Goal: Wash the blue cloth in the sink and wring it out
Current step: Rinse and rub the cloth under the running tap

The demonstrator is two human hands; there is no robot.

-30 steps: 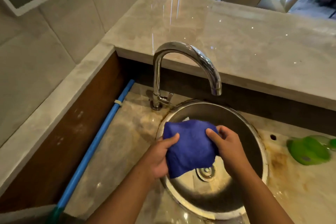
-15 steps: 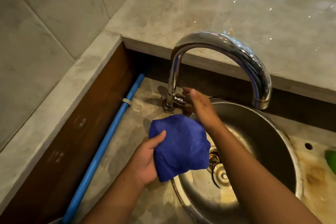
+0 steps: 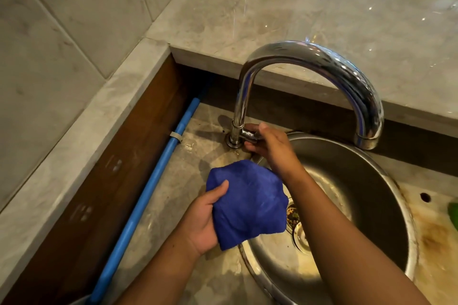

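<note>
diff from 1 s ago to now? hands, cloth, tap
The right hand let go of the blue cloth and reached forward-left to the faucet base, where it now grips the tap handle. The cloth shifted left, from over the bowl to over the sink rim's left edge. Unchanged: the left hand still holds the cloth, and no water shows at the spout.

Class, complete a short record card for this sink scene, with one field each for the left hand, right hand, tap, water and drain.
left hand: holds the blue cloth, bunched, over the left rim of the sink
right hand: grips the tap handle
tap: curved chrome spout above the sink
water: none visible at the spout
drain: strainer holds debris
</note>
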